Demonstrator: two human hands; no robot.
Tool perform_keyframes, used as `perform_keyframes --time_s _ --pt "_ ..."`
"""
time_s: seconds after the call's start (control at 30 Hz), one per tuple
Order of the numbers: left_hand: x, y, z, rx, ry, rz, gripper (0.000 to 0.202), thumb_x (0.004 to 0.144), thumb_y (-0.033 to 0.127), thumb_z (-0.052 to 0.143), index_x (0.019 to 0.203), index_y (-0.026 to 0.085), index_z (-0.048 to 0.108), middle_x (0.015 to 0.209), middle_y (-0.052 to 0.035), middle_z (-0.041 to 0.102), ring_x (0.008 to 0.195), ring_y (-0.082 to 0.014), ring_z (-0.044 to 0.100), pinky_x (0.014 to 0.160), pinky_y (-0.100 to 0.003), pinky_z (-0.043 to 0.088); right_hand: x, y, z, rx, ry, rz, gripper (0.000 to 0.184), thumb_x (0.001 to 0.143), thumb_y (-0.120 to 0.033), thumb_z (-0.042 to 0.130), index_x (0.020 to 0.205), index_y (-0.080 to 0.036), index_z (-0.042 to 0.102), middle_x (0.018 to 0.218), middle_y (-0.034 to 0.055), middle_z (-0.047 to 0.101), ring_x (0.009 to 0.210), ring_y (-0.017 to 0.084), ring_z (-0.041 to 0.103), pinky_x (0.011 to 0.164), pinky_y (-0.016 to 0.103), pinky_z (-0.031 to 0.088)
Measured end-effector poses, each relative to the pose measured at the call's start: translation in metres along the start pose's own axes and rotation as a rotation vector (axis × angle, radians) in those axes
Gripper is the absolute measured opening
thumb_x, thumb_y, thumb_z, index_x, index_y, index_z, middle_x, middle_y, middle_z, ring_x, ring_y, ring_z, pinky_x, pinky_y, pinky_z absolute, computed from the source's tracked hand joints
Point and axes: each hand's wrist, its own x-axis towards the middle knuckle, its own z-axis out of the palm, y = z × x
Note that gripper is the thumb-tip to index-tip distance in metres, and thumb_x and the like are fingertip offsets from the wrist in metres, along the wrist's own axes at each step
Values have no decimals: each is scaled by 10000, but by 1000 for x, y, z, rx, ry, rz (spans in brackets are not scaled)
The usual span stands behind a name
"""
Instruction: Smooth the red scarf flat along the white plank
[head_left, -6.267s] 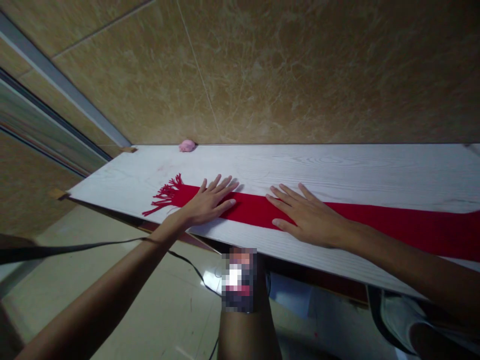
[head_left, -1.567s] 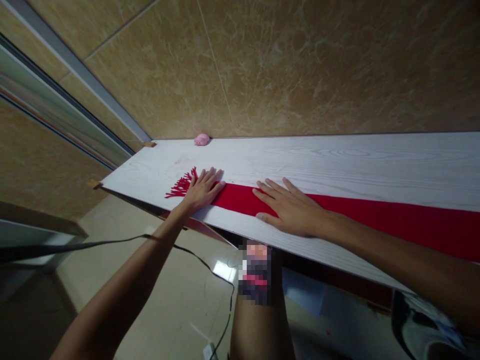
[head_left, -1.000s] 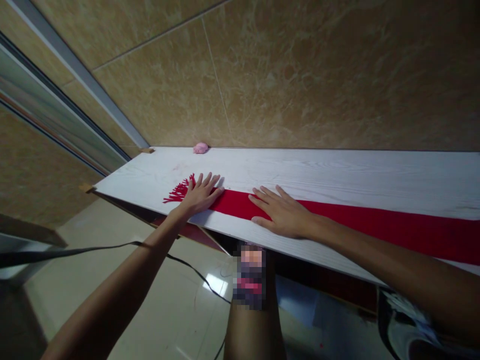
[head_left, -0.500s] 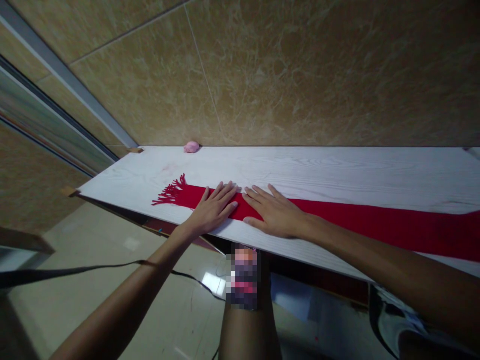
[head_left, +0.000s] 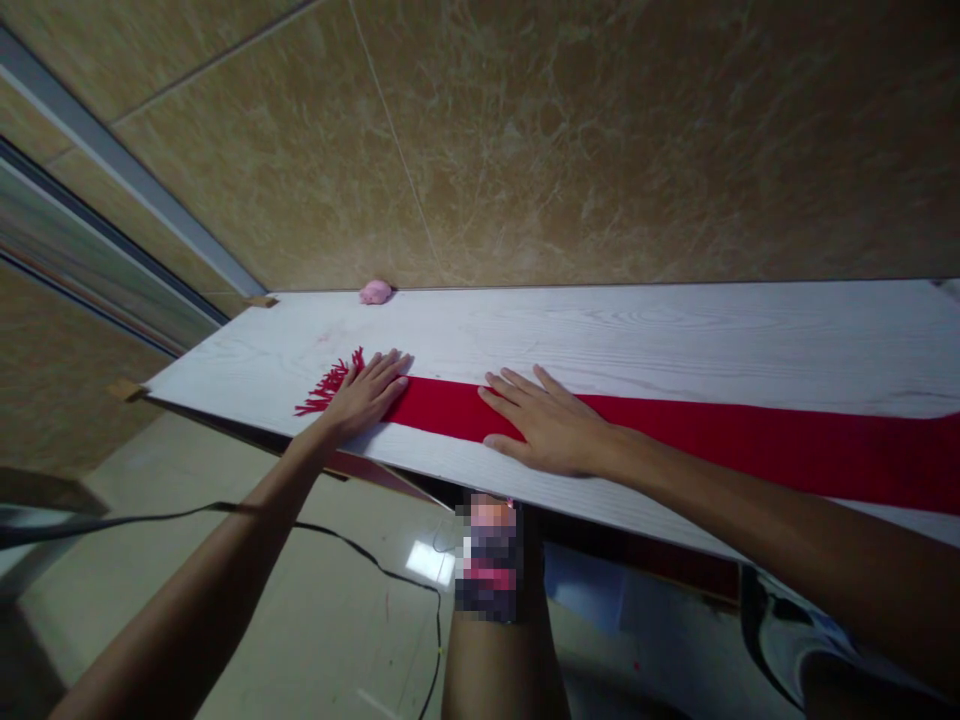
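Note:
A long red scarf lies flat along a white wood-grain table, its fringe pointing left and its far end running out of view at the right. Close to that fringe, my left hand rests flat on the scarf with fingers stretched out. Further right, my right hand is laid palm down on the cloth, fingers spread and partly covering it. A stretch of bare scarf shows between the two hands. Neither hand grips anything.
A small pink figure sits at the back edge against the tan tiled wall. Brown pads cap the table's left corners. Below, a dark strap hangs over the glossy floor, and a leg is under the front edge.
My left hand has slid left along the scarf to the fringe, widening the space between my hands. My right hand has stayed at about the same spot on the cloth.

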Motion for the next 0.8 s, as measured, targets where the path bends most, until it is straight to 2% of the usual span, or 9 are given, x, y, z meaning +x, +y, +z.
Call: perform_keyframes --time_s 0.17,0.27,0.33,0.43,0.53,0.67,0.8 --pt "0 -2 1 -41 2 -3 693 1089 587 173 1719 321 281 1804 -5 184 1685 -311 136 1343 -626 124 1 1 2 -2 17 -21 816 1071 -690 343 1704 -175 331 1762 113 215 1652 312 162 1342 609 91" --pt "1 1 -6 -55 -49 -35 723 1081 611 164 1726 300 265 1809 -17 153 1686 -338 98 1334 -665 105 1 0 1 -19 -22 -1 819 1079 -679 333 1713 -163 300 1772 117 177 1659 305 122 1343 601 63" --pt "4 7 -13 -56 -42 -36 741 1079 625 154 1729 284 260 1811 -27 133 1684 -361 65 1322 -695 102 0 0 1 -19 -18 -2 816 1078 -682 332 1711 -168 308 1772 115 189 1658 301 131 1345 593 66" --pt "11 17 -19 -62 10 28 745 1083 632 128 1729 283 257 1811 -28 117 1684 -360 29 1319 -705 91 0 1 3 -17 28 -23 798 1071 -700 337 1698 -206 353 1764 101 240 1650 301 178 1346 586 99" --pt "17 21 -16 -76 -10 71 730 1090 620 111 1728 295 253 1809 -27 125 1685 -343 42 1319 -699 114 0 2 4 -19 45 -24 790 1068 -701 345 1690 -216 374 1760 97 255 1645 306 200 1346 586 114" --pt "21 7 -7 -37 -37 12 713 1094 580 107 1724 289 272 1804 -24 159 1683 -335 76 1329 -663 141 0 0 0 -7 23 -11 794 1069 -678 371 1692 -186 367 1756 115 246 1644 315 195 1342 597 109" --pt "20 -7 -2 -17 -16 -28 725 1088 561 124 1727 250 270 1806 -39 163 1684 -344 68 1338 -655 84 -1 -4 -6 -3 -26 11 798 1080 -651 369 1707 -159 319 1768 121 192 1656 307 134 1341 602 65"
